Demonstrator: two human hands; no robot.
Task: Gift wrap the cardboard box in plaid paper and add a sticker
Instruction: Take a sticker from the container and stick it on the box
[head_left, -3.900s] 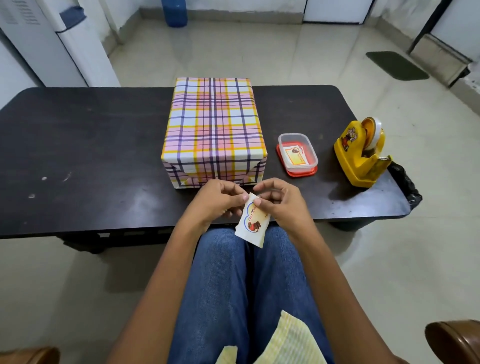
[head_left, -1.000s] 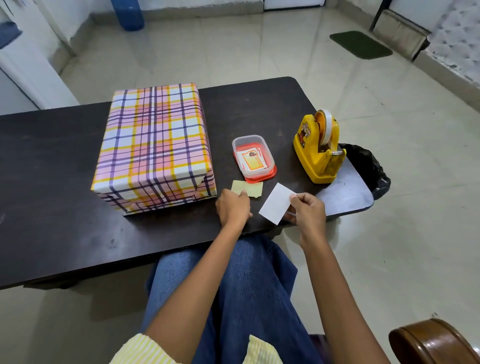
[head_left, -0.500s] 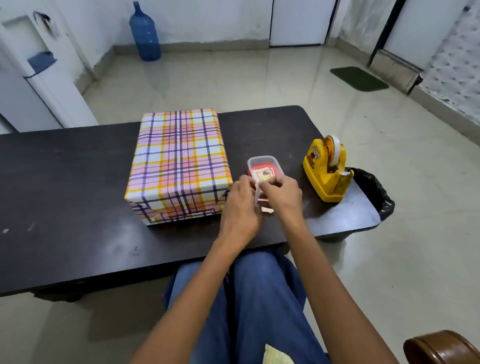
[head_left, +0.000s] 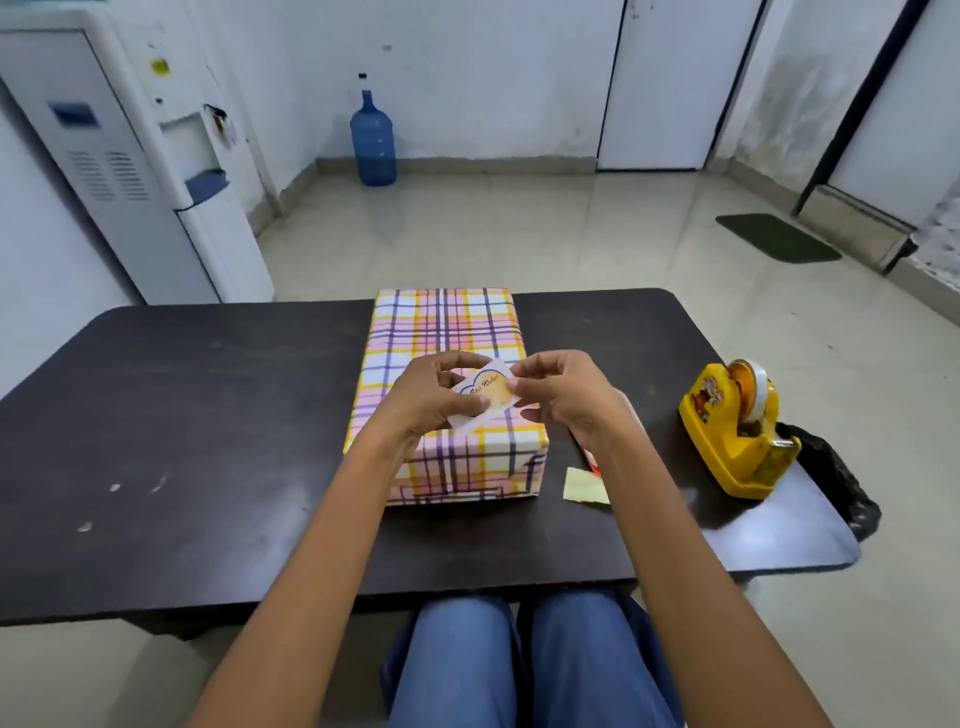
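The box wrapped in plaid paper lies on the dark table, its long side running away from me. Over the near half of its top I hold a white sticker with an orange cloud shape and writing. My left hand pinches the sticker's left lower side. My right hand pinches its right upper corner. Whether the sticker touches the paper I cannot tell.
A pale yellow paper scrap lies on the table right of the box. The red-lidded container is mostly hidden behind my right forearm. A yellow tape dispenser stands at the right, a black bin bag beyond the table edge.
Both hands moved from the small container beside the box to above the box top, carrying the sticker. The yellow scrap stays on the table.
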